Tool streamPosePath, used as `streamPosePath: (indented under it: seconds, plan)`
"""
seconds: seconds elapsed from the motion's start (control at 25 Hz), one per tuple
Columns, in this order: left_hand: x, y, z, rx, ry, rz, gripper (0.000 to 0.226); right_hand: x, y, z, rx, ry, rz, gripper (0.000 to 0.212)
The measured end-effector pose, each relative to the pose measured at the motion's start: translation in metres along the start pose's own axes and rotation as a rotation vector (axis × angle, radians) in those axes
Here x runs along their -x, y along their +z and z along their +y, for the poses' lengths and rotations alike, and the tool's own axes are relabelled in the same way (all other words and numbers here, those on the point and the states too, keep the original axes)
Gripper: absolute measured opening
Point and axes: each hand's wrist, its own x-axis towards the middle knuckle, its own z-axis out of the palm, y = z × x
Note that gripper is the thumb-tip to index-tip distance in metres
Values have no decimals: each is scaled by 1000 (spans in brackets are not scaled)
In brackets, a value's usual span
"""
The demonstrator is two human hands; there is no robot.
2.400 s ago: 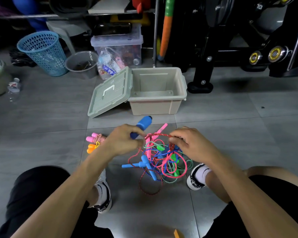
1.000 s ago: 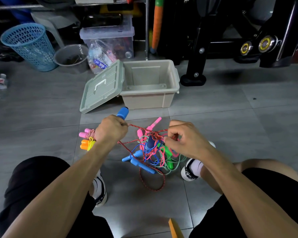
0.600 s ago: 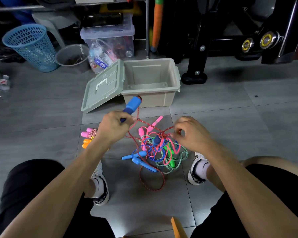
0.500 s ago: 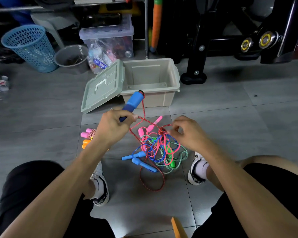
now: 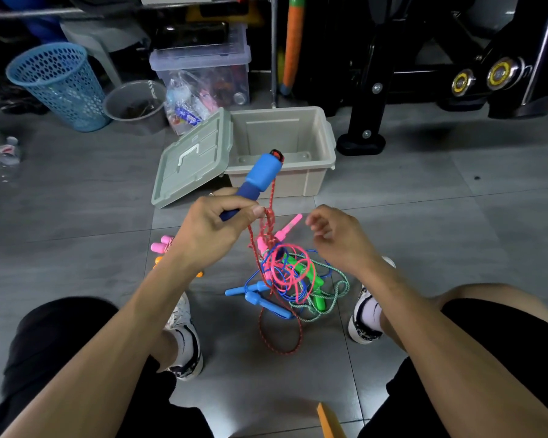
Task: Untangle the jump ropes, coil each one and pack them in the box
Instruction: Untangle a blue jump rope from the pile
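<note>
Left hand (image 5: 212,229) grips the blue handle (image 5: 257,181), red rope (image 5: 266,235) trailing into the tangle (image 5: 285,279). Right hand (image 5: 339,238) loose, holding nothing. Box (image 5: 326,143) sits unpacked – early days

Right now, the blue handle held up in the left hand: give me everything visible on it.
The blue handle is a stubby cylinder, looks foam-covered: lighter blue and thicker at the top, darker and narrower toward the grip. It tilts up and to the right, raised in front of the box. A dark cap with red shows at its tip, where the red speckled rope leaves and hangs down into the tangle. The left hand grips its lower end; the bottom is hidden.
</note>
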Motion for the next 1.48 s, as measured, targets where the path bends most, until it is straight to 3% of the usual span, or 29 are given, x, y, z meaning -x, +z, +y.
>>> streamPosePath:
  seconds: [0.16, 0.28, 0.52, 0.68, 0.84, 1.0, 1.16, 1.32, 1.48]
  plan:
    - [9, -5, 15, 59, 71, -51, 8, -2, 16, -16, -202, 27, -263, 32]
    - [11, -11, 16, 67, 65, -13, 10, -4, 30, -21, -118, -27, -393, 15]
    - [13, -25, 7, 96, -14, 73, 12, -12, 46, -19, -55, -44, -387, 5]
    - [3, -42, -20, 30, -336, 242, 15, -15, 35, -18, -132, -48, -353, 20]
    - [-1, -32, -44, -294, -518, 44, 17, -14, 19, -26, -142, -112, -243, 17]
    - [1, -23, -48, -450, -535, -125, 26, -8, 9, -37, -114, -140, -251, 22]
    - [0, -21, -34, -117, -487, -150, 28, -4, 5, -39, -52, -154, -338, 18]
    - [5, -13, -17, 5, -481, -155, 54, 0, 6, -41, -27, -180, -448, 17]
    - [6, 3, -17, 67, -468, -127, 39, 2, 10, -41, -19, -172, -476, 21]
